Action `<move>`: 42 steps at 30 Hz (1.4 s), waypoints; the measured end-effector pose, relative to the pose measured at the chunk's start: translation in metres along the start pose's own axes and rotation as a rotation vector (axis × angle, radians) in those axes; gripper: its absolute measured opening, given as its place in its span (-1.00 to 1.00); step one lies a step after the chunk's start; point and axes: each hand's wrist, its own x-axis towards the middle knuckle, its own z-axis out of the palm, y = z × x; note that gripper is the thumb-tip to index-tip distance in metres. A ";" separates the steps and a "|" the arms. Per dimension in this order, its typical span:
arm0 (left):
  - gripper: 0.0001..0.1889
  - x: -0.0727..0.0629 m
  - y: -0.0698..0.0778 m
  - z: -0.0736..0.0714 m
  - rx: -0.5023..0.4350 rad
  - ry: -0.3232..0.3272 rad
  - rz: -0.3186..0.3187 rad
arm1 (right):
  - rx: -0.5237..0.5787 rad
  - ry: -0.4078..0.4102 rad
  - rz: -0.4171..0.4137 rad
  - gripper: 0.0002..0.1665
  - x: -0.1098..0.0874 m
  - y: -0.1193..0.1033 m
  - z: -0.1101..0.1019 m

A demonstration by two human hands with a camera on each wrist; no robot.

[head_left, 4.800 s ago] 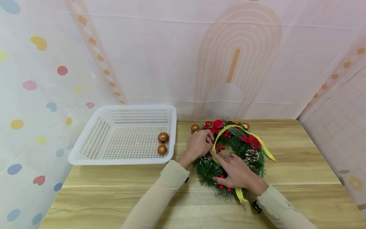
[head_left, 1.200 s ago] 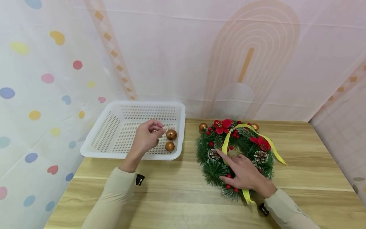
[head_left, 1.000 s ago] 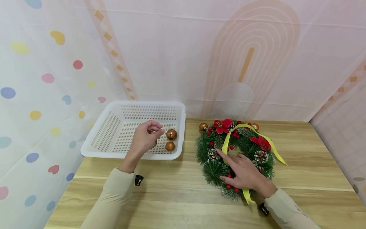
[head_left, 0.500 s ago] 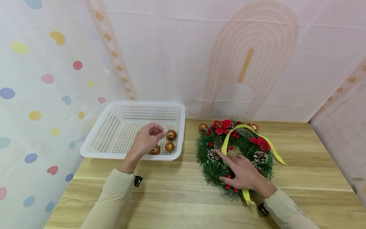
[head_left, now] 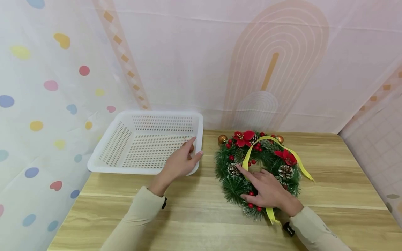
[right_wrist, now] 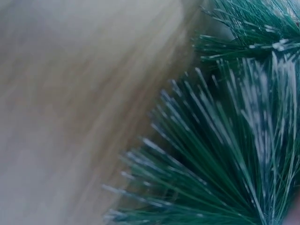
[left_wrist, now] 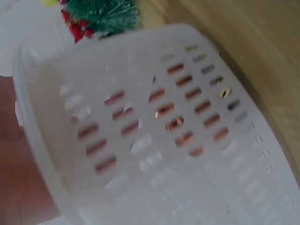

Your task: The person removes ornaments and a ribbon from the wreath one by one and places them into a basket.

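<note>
My left hand reaches over the right end of a white slotted basket, thumb and forefinger spread apart near the rim. The loose copper ball ornaments are hidden beneath it in the head view. Through the slots in the left wrist view, a copper ball shows behind the basket wall. My right hand rests on a green Christmas wreath. Its forefinger stretches to a pine cone, its thumb lies by red berries, and the other fingers bend into the ring. A yellow ribbon loops over the wreath.
Copper balls sit at the wreath's upper left and upper right, near red poinsettias. The wooden table meets a patterned cloth backdrop behind and at both sides.
My left hand left the wreath for the basket, where three loose copper balls showed half a second ago. It has since moved right, covering them. My right hand stays on the wreath.
</note>
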 end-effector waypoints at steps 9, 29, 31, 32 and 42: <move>-0.22 0.002 0.011 0.011 0.190 -0.044 -0.074 | 0.034 -0.034 -0.039 0.10 -0.001 0.004 -0.008; -0.24 0.004 0.015 0.014 0.194 -0.064 -0.106 | 0.052 -0.042 0.160 0.13 -0.007 -0.002 -0.035; -0.24 0.004 0.015 0.015 0.196 -0.063 -0.114 | 0.088 -0.014 0.273 0.14 0.000 -0.011 -0.035; -0.24 0.004 0.015 0.015 0.201 -0.062 -0.118 | 0.113 -0.009 0.327 0.15 0.005 -0.014 -0.035; -0.25 0.003 0.013 0.015 0.200 -0.050 -0.114 | 0.276 -0.143 0.677 0.16 0.051 -0.033 -0.029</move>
